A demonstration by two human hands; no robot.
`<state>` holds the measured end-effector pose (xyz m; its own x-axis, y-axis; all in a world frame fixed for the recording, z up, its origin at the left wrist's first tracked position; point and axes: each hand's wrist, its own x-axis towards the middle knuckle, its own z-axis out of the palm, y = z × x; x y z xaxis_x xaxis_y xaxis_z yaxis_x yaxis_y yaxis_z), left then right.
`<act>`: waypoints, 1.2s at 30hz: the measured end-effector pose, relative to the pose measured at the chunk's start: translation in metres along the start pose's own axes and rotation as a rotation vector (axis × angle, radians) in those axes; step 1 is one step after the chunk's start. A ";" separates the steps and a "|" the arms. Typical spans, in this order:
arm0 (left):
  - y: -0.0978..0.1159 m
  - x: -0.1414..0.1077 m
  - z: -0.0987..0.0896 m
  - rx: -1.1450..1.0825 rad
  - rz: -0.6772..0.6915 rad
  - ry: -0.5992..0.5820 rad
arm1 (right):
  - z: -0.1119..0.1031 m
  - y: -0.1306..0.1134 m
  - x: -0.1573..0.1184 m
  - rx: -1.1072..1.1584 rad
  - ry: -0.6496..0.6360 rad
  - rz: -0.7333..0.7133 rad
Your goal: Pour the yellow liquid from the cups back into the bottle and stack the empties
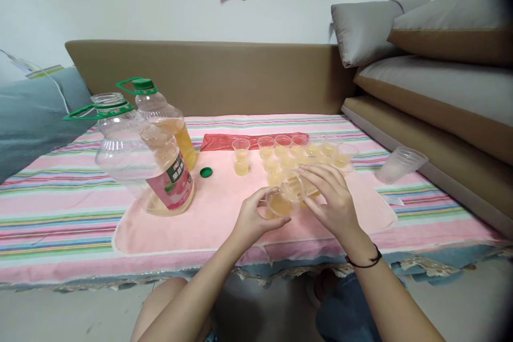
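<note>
My left hand [258, 212] grips a clear plastic cup [279, 204] of pale yellow drink. In my right hand [331, 192] is a second clear cup [293, 186], tilted to the left with its rim over the left cup. Pale liquid shows inside the tilted cup; whether any is flowing, I cannot tell. Right behind my hands stand several cups [282, 145] of the same drink in rows, partly hidden by my right hand. A little to the left of these rows, another filled cup [241, 157] stands apart.
At left stand a large uncapped bottle [172, 184] with a pink label and a capped bottle [186, 144] behind it. A green cap [206, 172] lies on the pink mat [168, 238]. Nested clear cups [402, 164] lie at right beside stacked cushions [433, 112]. Red plastic [220, 141] lies behind.
</note>
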<state>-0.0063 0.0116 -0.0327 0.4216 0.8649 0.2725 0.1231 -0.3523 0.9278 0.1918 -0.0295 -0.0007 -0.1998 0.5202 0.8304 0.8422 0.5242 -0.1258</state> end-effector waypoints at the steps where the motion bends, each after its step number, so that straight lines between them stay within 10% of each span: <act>1: 0.000 0.000 0.000 -0.001 0.001 -0.002 | 0.000 0.000 0.000 -0.007 -0.003 -0.004; 36: 0.000 -0.002 0.006 -0.193 -0.103 -0.070 | -0.009 0.002 -0.001 -0.225 0.072 -0.139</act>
<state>-0.0019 0.0077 -0.0346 0.4781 0.8634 0.1612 -0.0020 -0.1825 0.9832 0.1977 -0.0348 0.0033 -0.2920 0.4006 0.8685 0.9010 0.4198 0.1092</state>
